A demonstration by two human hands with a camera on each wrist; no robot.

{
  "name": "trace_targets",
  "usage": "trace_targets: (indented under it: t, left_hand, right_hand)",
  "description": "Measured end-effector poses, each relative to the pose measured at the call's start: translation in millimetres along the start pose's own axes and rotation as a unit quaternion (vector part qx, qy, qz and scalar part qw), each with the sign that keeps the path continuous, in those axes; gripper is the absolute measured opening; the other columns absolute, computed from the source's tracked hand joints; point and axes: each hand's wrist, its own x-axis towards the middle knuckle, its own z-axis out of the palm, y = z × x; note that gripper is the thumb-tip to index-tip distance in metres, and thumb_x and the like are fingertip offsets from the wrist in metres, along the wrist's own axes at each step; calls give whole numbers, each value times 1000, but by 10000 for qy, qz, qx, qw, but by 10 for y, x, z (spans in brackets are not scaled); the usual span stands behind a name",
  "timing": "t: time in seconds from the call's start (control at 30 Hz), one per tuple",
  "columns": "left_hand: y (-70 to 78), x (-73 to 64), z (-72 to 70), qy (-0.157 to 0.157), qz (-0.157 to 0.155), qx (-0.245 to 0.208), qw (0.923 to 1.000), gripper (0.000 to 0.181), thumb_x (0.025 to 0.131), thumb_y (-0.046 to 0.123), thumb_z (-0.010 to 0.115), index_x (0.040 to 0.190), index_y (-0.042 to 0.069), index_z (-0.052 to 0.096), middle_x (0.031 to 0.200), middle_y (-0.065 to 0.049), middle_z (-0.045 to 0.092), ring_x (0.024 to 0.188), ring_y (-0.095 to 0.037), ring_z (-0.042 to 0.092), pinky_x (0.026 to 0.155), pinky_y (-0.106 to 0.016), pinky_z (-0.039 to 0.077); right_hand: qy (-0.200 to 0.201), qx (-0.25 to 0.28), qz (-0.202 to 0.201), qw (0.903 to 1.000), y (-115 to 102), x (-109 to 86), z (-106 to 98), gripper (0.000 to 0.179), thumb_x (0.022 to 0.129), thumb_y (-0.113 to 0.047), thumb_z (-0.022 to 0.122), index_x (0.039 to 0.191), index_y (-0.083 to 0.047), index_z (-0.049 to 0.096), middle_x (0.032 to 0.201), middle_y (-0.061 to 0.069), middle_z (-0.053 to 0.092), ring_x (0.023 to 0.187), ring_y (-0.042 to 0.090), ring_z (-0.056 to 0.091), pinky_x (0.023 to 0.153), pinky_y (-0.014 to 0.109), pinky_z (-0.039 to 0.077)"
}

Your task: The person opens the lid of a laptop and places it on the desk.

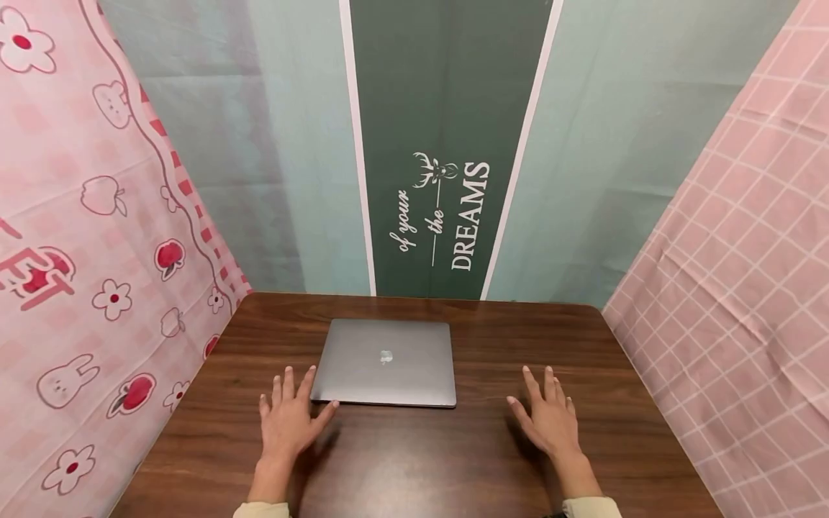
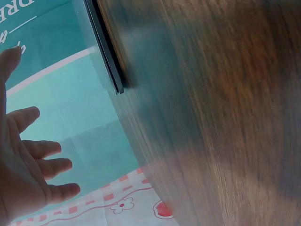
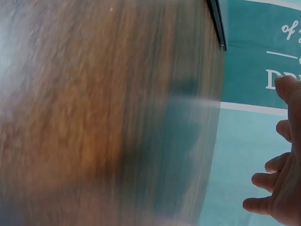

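Note:
A closed grey laptop (image 1: 387, 378) with an apple logo on its lid lies flat on the brown wooden table (image 1: 414, 460). Beside its front left corner is my left hand (image 1: 288, 421), fingers spread and thumb near the front edge. In the left wrist view this hand (image 2: 23, 165) hovers above the tabletop, holding nothing, with the laptop's thin dark edge (image 2: 106, 47) beyond. My right hand (image 1: 550, 421) is apart from the laptop, to its right, with relaxed fingers and nothing held. The right wrist view shows that hand (image 3: 282, 179) raised over the wood, and the laptop's corner (image 3: 217, 23).
Behind the table hangs a green curtain (image 1: 447, 86) with white lettering. A pink cloth with flowers and apples (image 1: 71, 216) borders the left side, and a pink checked cloth (image 1: 745, 288) the right. Bare wood surrounds the laptop.

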Motion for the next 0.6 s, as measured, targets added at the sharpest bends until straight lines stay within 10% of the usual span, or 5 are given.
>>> trace_targets:
  t: [0.33,0.6]
  left_hand:
    - [-5,5,-30,541,205,-158,9982,60,77,36,73,124,1,57,121,-29,52,104,-46,52,76,-63,40]
    - [2,10,-119,67,47,-512,9987,61,76,34,74,125,3,56,120,-29,51,101,-47,54,72,-62,41]
  right_hand:
    - [-124,490,94,9987,-122,23,-40,70,87,-29,63,143,-3,30,139,36,26,114,56,38,80,68,34]
    - [-237,1033,275,9940,-240,26,-78,57,82,-23,70,130,1,50,120,30,51,101,49,53,76,58,43]
